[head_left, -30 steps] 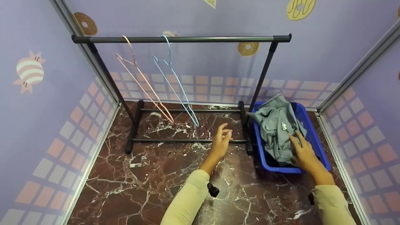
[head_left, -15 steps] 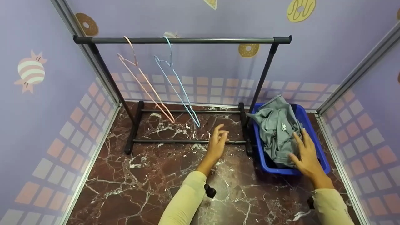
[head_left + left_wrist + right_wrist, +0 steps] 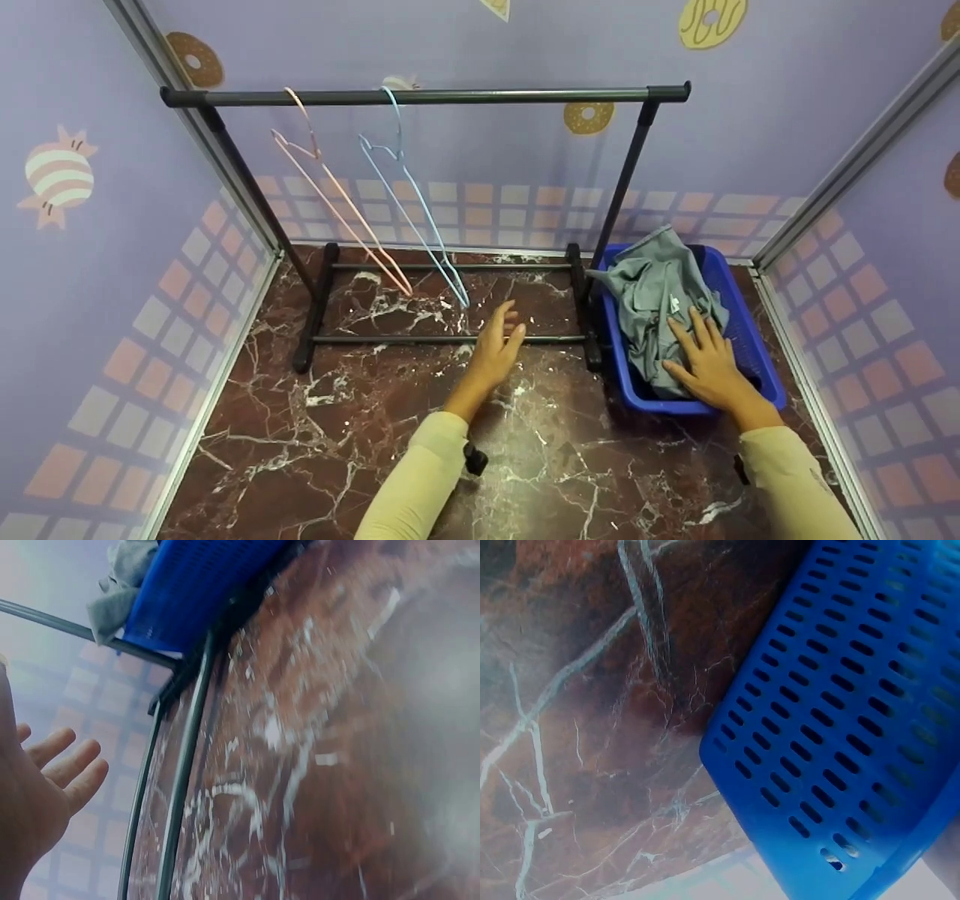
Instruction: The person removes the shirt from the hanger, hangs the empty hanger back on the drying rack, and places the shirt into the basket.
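A crumpled grey-green garment (image 3: 649, 281) with a small white label lies in a blue plastic basket (image 3: 739, 300), one corner spilling over the basket's left rim. Over the garment's near right part is my right hand (image 3: 709, 367), fingers spread and straight; whether it presses or only hovers I cannot tell. My left hand (image 3: 493, 349) is held in the air before the rack's lower bar, fingers relaxed, nothing in it. In the left wrist view that hand (image 3: 45, 795) shows its loose fingers. The right wrist view shows the perforated basket side (image 3: 817, 712), with the right hand out of sight.
A black clothes rack (image 3: 480, 97) stands against the back wall. From its top bar hang a pink hanger (image 3: 349, 202) and a blue hanger (image 3: 420, 202). Purple printed walls close in on both sides, and the floor (image 3: 300, 465) is dark red marble.
My right hand lifted slightly off the garment to the right, then came back over it with fingers spread. The left hand has drifted left and a little down.
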A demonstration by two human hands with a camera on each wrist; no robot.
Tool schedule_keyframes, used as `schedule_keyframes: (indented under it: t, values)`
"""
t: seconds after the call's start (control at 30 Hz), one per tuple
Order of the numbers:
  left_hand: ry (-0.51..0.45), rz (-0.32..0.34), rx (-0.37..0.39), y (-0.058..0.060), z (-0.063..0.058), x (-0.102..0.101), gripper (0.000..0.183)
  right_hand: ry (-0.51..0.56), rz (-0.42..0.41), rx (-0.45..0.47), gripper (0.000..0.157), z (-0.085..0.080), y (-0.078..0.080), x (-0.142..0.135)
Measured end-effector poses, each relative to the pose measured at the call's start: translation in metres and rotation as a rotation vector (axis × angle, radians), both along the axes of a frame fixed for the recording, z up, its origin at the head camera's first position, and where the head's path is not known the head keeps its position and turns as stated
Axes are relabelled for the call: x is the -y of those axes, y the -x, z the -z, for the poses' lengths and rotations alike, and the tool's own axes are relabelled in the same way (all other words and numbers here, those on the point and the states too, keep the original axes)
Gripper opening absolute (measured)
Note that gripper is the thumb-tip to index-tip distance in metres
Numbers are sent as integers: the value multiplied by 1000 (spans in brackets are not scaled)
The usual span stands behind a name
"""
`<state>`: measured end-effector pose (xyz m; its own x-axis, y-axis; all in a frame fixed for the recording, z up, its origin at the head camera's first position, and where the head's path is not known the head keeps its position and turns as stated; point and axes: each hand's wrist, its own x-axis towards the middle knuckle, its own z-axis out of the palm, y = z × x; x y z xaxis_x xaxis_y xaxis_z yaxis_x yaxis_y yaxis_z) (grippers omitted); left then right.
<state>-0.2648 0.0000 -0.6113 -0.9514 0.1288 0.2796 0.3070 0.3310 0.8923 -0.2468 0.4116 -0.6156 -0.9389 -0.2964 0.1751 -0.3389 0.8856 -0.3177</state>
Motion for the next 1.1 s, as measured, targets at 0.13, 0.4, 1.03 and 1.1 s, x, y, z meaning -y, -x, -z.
schedule_keyframes:
  t: [0.13,0.4,1.03,1.1]
  values:
    - [131,-5,-38,-1,4,14,54,-24,0,76,73,2,7,-1]
    - [425,14,-37,-8,4,41,62,-92,17,239,69,6,18,-3]
    - [758,47,-91,-19,5,76,71,-120,26,340,71,-5,18,0]
    - [792,50,-117,-18,4,80,71,-128,28,348,72,-15,18,2]
